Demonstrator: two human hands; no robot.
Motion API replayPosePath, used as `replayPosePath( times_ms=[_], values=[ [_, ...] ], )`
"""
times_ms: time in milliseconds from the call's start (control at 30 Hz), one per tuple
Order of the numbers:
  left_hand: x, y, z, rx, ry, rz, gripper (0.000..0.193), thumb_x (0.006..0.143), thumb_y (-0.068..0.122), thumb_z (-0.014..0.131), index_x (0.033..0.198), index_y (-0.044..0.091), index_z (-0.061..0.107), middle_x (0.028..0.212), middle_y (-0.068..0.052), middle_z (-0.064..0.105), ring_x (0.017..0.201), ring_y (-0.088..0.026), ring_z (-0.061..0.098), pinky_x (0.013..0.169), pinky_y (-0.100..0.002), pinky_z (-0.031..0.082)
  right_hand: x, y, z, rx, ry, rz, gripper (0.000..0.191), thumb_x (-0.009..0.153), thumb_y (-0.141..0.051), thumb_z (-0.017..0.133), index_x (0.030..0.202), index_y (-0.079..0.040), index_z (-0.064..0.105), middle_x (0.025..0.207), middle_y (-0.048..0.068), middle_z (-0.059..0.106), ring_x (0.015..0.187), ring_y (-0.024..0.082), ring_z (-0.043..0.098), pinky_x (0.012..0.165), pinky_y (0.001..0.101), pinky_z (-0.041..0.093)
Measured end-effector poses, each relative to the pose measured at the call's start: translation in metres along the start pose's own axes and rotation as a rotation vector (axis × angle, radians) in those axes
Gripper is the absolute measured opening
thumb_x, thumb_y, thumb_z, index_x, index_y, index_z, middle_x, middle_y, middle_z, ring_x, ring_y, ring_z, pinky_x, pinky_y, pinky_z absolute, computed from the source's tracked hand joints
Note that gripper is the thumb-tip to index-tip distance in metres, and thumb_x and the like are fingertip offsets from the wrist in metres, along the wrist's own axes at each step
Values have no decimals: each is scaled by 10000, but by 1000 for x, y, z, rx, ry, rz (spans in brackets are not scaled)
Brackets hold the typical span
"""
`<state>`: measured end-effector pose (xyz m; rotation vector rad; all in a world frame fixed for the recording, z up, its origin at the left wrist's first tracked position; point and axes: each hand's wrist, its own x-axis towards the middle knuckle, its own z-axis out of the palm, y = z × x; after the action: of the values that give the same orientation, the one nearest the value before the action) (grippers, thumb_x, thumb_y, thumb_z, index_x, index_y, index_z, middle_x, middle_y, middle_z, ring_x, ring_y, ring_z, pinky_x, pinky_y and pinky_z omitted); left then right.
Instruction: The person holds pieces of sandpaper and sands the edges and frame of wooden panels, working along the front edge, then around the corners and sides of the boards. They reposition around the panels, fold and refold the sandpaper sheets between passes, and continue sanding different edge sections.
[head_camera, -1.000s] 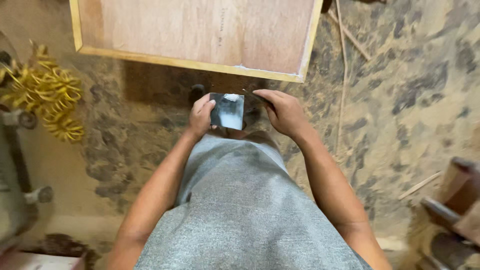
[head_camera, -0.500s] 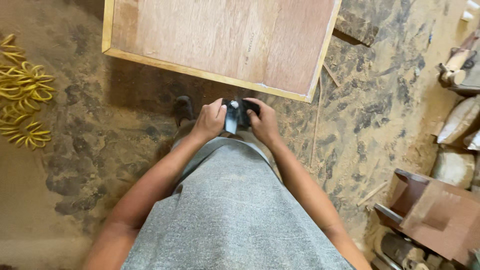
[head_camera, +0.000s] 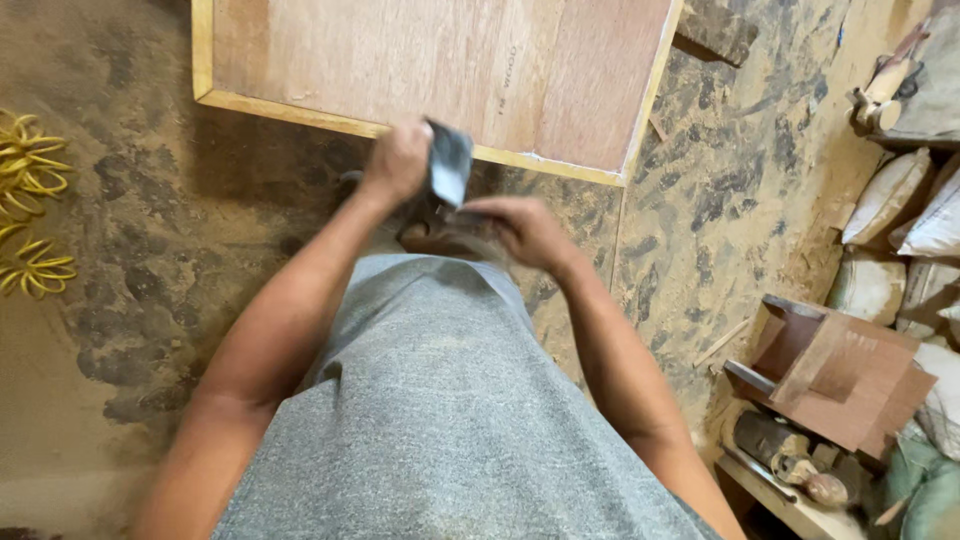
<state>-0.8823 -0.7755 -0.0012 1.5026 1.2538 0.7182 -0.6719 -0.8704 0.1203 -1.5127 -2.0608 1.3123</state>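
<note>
While the left hand (head_camera: 398, 160) grips a small dark flat piece (head_camera: 450, 165) upright, the right hand (head_camera: 520, 228), fingers curled and blurred, works just below it, above the framed plywood panel's (head_camera: 440, 70) near edge on the dusty floor (head_camera: 150, 250).
</note>
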Motion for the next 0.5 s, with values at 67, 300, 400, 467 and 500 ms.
replayPosePath(
  times_ms=[67, 300, 400, 467, 500],
  values=[
    [11, 2, -11, -81, 115, -55, 332, 1040, 254, 489, 925, -7, 659, 768, -239, 646, 689, -369, 666, 601, -488, 513, 5, 12, -25, -12, 80, 94, 355, 950, 15, 605, 1250, -131, 727, 1169, 107, 778, 1026, 248, 761, 919, 380, 599],
    [-12, 7, -24, -526, 115, -162, 258, 1066, 197, 447, 1076, 63, 667, 726, 34, 565, 543, -63, 551, 426, -253, 479, 31, 62, -66, -343, 73, 358, 266, 1009, -130, 598, 1239, -121, 731, 1169, 171, 720, 1052, 392, 680, 874, 475, 545],
    [-32, -3, -14, -585, 175, -224, 260, 1112, 200, 472, 1006, 25, 632, 759, 26, 503, 559, -61, 491, 411, -263, 438, 46, 75, -59, -390, 24, 266, 287, 986, -113, 580, 1231, -126, 730, 1194, 139, 728, 1041, 368, 691, 878, 467, 547],
    [-48, -11, -9, -604, 207, -263, 262, 1124, 200, 470, 1012, 20, 623, 785, 24, 516, 574, -60, 501, 415, -260, 442, 51, 78, -48, -466, 16, 165, 307, 950, -78, 588, 1212, -128, 738, 1211, 122, 734, 1023, 353, 696, 865, 465, 550],
    [-56, -14, -7, -615, 224, -284, 263, 1130, 200, 469, 1015, 18, 619, 798, 23, 522, 581, -60, 506, 417, -259, 443, 50, 79, -42, -521, 50, 104, 350, 908, -46, 580, 1212, -118, 738, 1206, 124, 737, 1031, 347, 699, 862, 455, 555]
  ],
)
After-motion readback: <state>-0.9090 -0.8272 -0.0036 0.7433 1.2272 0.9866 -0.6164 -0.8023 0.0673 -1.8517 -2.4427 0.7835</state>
